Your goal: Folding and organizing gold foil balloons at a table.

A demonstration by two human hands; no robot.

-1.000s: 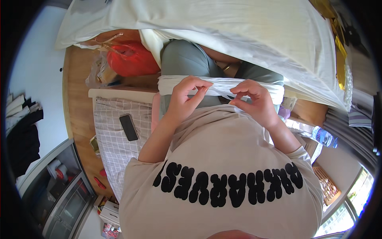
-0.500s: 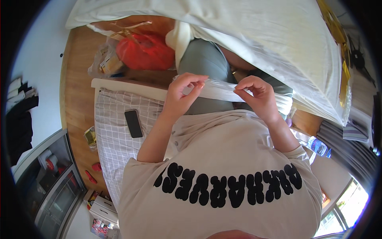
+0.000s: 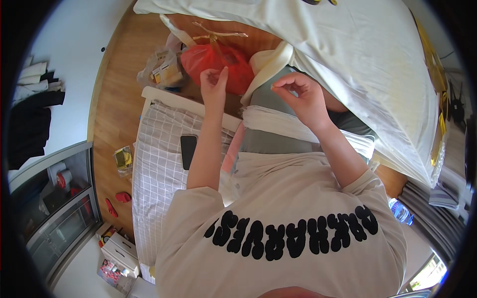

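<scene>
Hands (image 3: 258,87) lifted off folded white cloth (image 3: 298,128), lying crosswise.

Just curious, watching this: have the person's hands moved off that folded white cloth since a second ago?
Yes. Both the left hand and right hand have lifted off the folded white cloth, which lies below them.
</scene>
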